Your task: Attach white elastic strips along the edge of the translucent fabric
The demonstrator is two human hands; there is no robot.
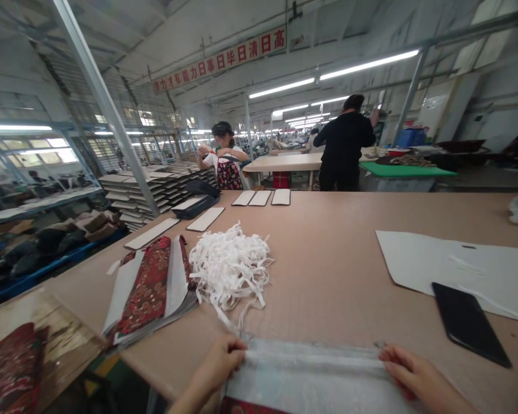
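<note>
Both hands pinch a panel of translucent whitish sheeting point(311, 374) at the near edge of the table. My left hand point(220, 362) is closed on its far left corner; my right hand point(408, 371) grips the far right corner. A strip of red patterned fabric point(250, 405) shows at the bottom, partly out of view. Just beyond my left hand lies a tangled heap of white strips point(233, 264), with a loose end reaching toward my fingers. Left of the heap sits a stack of red patterned fabric panels point(149, 282) with whitish sheeting.
A black phone-like slab point(470, 322) and a large white board point(449, 270) lie at right on the brown table point(328, 247). Narrow white panels point(205, 219) rest along the far left. Two people point(347, 141) stand beyond the table. Stacked boards point(155, 190) rise at left.
</note>
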